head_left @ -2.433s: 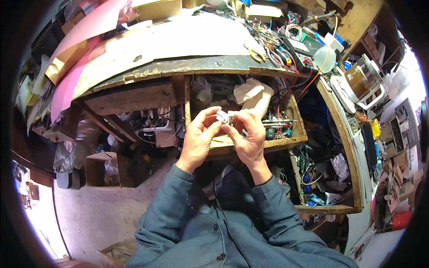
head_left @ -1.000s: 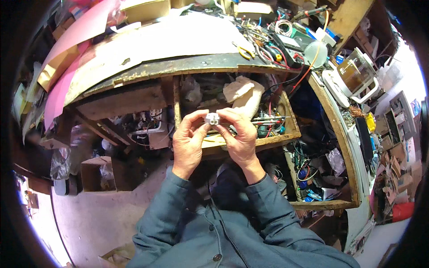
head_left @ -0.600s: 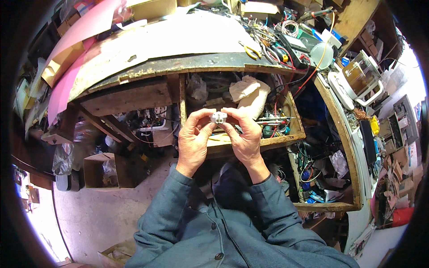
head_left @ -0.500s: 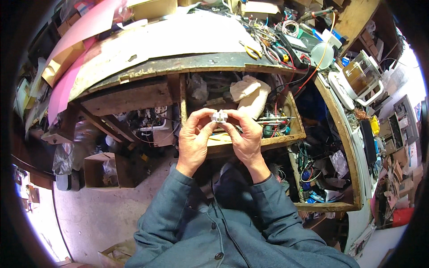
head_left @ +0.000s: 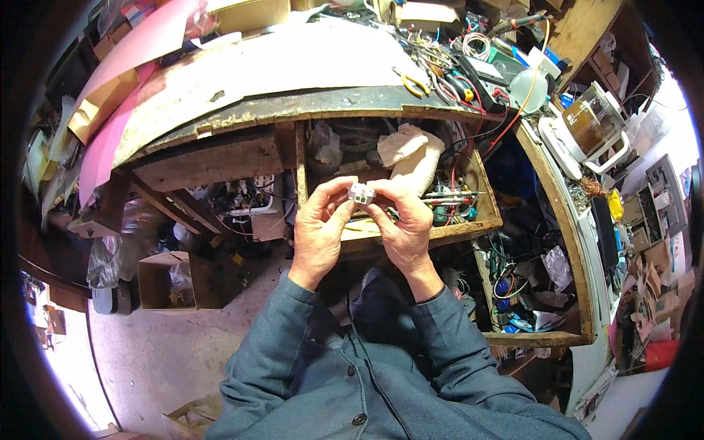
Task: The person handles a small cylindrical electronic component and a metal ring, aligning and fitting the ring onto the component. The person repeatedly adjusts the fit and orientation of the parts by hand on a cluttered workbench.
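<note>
Just above the middle of the frame, the left hand (head_left: 320, 233) and the right hand (head_left: 405, 229) meet over an open wooden drawer (head_left: 469, 229), both pinching a small white plastic part (head_left: 361, 193) between thumbs and fingertips, so each hand's fingers are closed on it. The part is held in the air above the drawer, which is crammed with crumpled cloth (head_left: 411, 152), wires and pens. Above it, across the upper half of the frame, runs a worn workbench (head_left: 242, 81) with yellow-handled pliers (head_left: 415, 85) near tangled cables. A cardboard box (head_left: 165, 281) sits on the floor at the lower left.
</note>
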Demonstrator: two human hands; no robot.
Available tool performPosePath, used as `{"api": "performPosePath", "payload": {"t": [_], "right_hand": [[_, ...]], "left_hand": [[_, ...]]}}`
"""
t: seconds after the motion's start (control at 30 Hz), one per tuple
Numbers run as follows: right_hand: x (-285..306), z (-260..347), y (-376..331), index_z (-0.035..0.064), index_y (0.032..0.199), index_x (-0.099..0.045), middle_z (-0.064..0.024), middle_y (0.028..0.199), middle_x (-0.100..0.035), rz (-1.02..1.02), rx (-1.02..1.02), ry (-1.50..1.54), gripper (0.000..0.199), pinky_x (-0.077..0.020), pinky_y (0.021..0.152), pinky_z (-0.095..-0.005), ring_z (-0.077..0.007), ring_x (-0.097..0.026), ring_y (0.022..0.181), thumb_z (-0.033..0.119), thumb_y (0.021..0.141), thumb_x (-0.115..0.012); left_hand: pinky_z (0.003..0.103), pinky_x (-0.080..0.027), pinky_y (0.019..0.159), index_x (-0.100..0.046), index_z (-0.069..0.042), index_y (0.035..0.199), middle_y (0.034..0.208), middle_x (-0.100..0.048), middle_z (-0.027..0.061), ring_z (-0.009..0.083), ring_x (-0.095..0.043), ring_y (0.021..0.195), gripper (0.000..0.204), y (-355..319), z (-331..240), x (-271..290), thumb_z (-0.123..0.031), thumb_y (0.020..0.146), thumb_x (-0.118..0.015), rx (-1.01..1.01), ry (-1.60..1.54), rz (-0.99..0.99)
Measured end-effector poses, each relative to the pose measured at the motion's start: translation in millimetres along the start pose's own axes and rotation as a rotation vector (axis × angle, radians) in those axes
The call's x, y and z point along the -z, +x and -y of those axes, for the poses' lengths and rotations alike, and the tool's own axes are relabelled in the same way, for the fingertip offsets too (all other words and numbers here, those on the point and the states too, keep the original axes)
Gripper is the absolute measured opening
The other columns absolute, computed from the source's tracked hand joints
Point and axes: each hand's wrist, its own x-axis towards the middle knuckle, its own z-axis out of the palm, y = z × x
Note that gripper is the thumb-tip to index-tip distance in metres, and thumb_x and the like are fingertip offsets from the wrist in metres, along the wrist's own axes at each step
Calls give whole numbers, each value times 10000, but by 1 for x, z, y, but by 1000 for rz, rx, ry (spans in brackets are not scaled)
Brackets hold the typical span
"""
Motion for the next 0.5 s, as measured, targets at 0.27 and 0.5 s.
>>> {"api": "performPosePath", "payload": {"t": [0.27,0.5], "right_hand": [[0,6,2,11,1130,-662,-116,1035,-696,19,25,-60,346,-580,828,-298,-195,-710,934,-80,809,-753],[1,1,1,16,1134,-655,-110,1035,-697,17,-5,-19,364,-578,813,-295,-184,-714,914,-91,799,-748]], "left_hand": [[304,-483,1033,-582,-12,1281,1233,-640,77,160,-612,1151,320,0,-1,2,25,965,-619,50,25,9],[316,-488,1035,-564,-13,1286,1251,-629,89,175,-608,1170,342,1,-4,-1,43,953,-616,66,44,11]]}}
